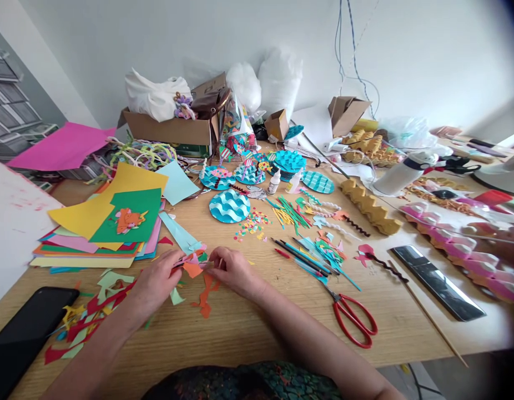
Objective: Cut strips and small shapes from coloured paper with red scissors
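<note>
While bent over the tabletop from the front edge, pinches the folded pink and orange scraps between thumb and fingers of the left hand, and grips the right end of them between thumb and forefinger of the right hand. Holds both hands near each other, left of the middle and toward the front edge, with a dark, thin item partly hidden at the left fingertips, too small to name. Has an orange offcut just below the scraps and a light blue strip just beyond. Keeps a loose heap of cut paper beside the left forearm, and a black phone at the front left corner. Toward the left edge, has a green sheet on stacked coloured paper, bearing an orange cut-out. To the right, has pencils, confetti and, near the front edge, red-handled scissors. Farther back, has a wavy blue disc and two small bottles.
</note>
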{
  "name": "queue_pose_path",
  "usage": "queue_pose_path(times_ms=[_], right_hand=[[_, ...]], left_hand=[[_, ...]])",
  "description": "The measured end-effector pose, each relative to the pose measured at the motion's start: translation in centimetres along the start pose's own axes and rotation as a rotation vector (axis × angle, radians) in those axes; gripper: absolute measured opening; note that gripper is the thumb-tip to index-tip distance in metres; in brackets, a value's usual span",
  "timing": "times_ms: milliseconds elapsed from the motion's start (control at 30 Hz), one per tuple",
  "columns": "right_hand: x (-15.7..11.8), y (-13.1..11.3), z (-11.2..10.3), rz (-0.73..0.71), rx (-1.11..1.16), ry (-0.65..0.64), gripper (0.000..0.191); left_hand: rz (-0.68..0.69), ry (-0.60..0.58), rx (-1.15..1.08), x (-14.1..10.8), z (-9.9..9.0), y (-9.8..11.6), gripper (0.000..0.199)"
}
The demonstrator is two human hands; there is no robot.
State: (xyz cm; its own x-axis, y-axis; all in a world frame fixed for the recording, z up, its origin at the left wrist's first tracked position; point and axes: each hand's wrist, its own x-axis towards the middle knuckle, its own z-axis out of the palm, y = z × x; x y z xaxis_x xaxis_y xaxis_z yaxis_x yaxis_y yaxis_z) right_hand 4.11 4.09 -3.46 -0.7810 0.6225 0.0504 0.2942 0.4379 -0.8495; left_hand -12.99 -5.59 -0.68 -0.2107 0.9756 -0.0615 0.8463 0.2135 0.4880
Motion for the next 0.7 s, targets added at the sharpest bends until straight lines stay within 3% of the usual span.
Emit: queue_pose_path(times_ms=[133,267,400,533,700], right_hand=[[0.0,-0.1,-0.1,0.037,0.045,0.055,0.019],[0.1,0.0,0.0,0.118,0.108,0.073,0.034],[-0.1,-0.1,0.0,0.175,0.349,-0.070,0.045],[-0.4,-0.7,0.0,0.233,0.544,-0.187,0.043],[-0.4,-1.0,0.3,0.206,0.517,-0.224,0.037]], left_hand=[[-0.091,0.039,-0.175,0.5,-0.8,-0.7,0.026],[-0.171,-0.014,-0.488,0.8,-1.1,-0.6,0.032],[-0.218,-0.024,-0.655,1.0,-1.1,0.7,0.032],[-0.155,-0.012,-0.739,1.1,-0.8,1.5,0.028],[-0.169,0.024,-0.791,1.1,-0.6,1.7,0.031]])
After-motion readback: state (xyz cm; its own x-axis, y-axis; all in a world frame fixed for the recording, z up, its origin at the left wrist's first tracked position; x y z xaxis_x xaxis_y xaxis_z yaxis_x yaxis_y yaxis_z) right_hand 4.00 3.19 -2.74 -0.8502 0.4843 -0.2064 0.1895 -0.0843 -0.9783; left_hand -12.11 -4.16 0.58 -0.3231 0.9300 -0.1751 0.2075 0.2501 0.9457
